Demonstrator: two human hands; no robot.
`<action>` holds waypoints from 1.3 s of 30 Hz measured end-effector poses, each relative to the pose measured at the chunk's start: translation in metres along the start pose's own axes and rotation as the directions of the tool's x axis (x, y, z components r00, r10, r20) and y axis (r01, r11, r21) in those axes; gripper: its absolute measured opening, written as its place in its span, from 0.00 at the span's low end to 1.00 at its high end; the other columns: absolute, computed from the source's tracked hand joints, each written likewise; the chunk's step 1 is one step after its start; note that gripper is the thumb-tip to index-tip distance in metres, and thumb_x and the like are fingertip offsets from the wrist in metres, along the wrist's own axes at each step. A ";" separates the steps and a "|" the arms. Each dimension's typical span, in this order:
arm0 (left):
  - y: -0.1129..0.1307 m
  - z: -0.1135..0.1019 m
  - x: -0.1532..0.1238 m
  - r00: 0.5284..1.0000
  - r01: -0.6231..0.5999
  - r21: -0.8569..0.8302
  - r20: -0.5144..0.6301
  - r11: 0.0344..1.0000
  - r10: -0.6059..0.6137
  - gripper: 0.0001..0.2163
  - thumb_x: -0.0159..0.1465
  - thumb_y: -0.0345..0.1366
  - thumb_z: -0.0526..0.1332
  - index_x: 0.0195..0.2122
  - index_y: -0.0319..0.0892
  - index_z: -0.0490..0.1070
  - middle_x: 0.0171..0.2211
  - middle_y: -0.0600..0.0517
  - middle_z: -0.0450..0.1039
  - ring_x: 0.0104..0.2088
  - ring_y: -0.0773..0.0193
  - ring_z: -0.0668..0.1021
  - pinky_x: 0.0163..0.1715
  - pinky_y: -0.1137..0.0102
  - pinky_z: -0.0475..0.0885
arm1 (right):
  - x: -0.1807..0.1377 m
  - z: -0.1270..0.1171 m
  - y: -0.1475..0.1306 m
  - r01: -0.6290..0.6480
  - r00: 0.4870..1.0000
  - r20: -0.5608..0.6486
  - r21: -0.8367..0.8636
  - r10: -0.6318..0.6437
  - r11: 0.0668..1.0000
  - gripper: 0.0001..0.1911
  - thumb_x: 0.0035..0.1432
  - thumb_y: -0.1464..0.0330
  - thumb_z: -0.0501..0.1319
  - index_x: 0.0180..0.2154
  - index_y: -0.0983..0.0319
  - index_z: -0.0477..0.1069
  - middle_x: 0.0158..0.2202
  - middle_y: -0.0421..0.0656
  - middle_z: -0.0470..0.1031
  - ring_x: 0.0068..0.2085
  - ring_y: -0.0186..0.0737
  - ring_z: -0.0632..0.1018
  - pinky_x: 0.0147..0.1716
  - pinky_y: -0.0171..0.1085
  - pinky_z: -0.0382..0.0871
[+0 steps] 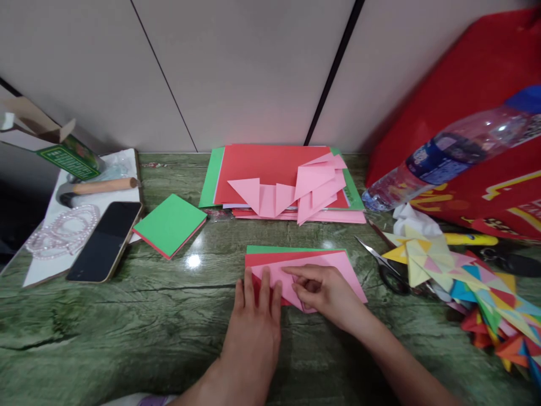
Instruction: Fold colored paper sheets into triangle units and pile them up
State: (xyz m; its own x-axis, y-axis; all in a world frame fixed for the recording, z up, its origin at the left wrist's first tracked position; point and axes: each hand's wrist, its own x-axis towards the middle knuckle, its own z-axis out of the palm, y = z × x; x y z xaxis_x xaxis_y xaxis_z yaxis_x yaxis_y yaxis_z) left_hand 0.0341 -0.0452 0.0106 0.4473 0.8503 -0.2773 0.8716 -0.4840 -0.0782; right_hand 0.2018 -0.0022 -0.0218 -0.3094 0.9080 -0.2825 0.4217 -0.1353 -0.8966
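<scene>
A pink sheet of paper (pixel 338 272), partly folded, lies on top of a red sheet (pixel 262 259) and a green sheet (pixel 291 249) on the table in front of me. My left hand (pixel 256 316) rests flat over the left part of the pink paper, its fingers stretched and slightly spread. On the middle of the same sheet is my right hand (pixel 325 290), with its index finger and thumb bent together at the paper; part of the fold is hidden beneath them. Folded pink paper pieces (pixel 315 183) lie behind, on a stack of coloured sheets (pixel 257 160).
Left are green square papers (pixel 171 223), a phone (pixel 105 241), beads (pixel 67 228), a wooden-handled tool (pixel 103 186) and a green box (pixel 71 152). Right are scissors (pixel 389 269), folded paper stars (pixel 426 256), a plastic bottle (pixel 443 155) and a red bag (pixel 469 73).
</scene>
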 end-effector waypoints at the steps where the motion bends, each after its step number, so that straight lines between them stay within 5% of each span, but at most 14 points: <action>1: 0.000 0.000 0.000 1.000 0.000 0.002 -0.003 1.000 0.000 0.26 0.60 0.41 0.59 0.59 0.43 0.58 0.62 0.40 0.54 0.60 0.38 0.60 0.53 0.47 0.64 | 0.000 0.000 0.000 -0.002 1.000 0.002 0.002 0.002 1.000 0.21 0.50 0.71 0.56 0.47 0.60 0.75 0.25 0.38 0.70 0.21 0.29 0.69 0.22 0.30 0.66; 39: 0.001 0.001 -0.001 0.999 0.032 -0.020 0.005 0.999 -0.032 0.26 0.60 0.38 0.58 0.60 0.43 0.58 0.62 0.40 0.52 0.61 0.38 0.56 0.55 0.45 0.61 | 0.000 0.002 0.003 -0.024 1.000 -0.007 0.026 0.024 0.999 0.21 0.49 0.71 0.58 0.47 0.61 0.75 0.25 0.39 0.71 0.20 0.29 0.69 0.21 0.29 0.66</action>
State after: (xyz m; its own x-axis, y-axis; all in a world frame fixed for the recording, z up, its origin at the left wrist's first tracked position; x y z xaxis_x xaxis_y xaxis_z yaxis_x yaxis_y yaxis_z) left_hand 0.0344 -0.0473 0.0096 0.4185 0.8642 -0.2793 0.8892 -0.4524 -0.0677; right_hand 0.2014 -0.0029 -0.0249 -0.2933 0.9070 -0.3022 0.4068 -0.1676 -0.8980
